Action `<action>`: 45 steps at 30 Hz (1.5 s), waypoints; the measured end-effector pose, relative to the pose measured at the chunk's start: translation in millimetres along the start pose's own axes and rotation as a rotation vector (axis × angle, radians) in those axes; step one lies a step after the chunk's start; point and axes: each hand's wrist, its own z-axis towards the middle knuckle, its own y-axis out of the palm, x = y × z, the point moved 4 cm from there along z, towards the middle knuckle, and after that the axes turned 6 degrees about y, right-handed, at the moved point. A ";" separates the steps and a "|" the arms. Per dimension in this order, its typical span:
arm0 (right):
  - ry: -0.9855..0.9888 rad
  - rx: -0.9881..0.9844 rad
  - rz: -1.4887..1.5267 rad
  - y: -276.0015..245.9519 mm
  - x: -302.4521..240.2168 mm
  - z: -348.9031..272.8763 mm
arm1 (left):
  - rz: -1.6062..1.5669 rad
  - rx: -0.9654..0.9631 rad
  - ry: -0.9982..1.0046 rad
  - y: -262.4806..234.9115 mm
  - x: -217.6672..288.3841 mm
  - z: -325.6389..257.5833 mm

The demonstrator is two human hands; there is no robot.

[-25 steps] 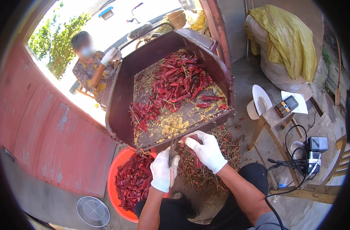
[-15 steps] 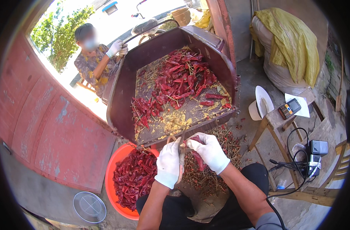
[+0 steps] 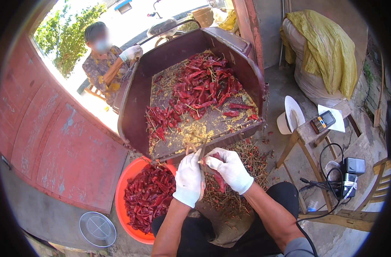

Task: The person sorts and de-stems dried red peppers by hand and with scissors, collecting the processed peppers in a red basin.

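My left hand (image 3: 188, 177), in a white glove, grips what looks like a pair of scissors (image 3: 194, 149), whose tip points up at the lip of a dark metal cart tray (image 3: 137, 98). My right hand (image 3: 230, 170), also gloved, pinches a red dried chili (image 3: 219, 180) right against the left hand. The tray tilts toward me and holds a heap of red chilies (image 3: 199, 90) and yellow seeds (image 3: 195, 133). An orange basin (image 3: 119, 198) of chilies stands below my left hand.
Cut stems (image 3: 247, 158) litter the ground under my hands. Another person (image 3: 108, 64) in gloves sits at the tray's far left. A red door (image 3: 54, 141) is on the left. A wooden stool (image 3: 309, 137) with a calculator, a white hat, cables and a yellow-covered sack are on the right.
My right hand has come down from the tray's lip with a chili and met my left hand, which has risen toward it. The view has shifted slightly.
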 end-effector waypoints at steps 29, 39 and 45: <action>-0.048 0.358 -0.310 -17.1 -0.9 -4.6 | -0.735 0.004 -0.360 24.2 22.8 4.1; -0.145 0.513 -0.490 -21.2 -6.4 -8.7 | -0.159 0.077 -0.042 28.7 19.2 0.4; -0.032 0.495 -0.170 -40.5 -6.1 0.6 | -0.409 0.018 -0.422 0.3 9.0 11.1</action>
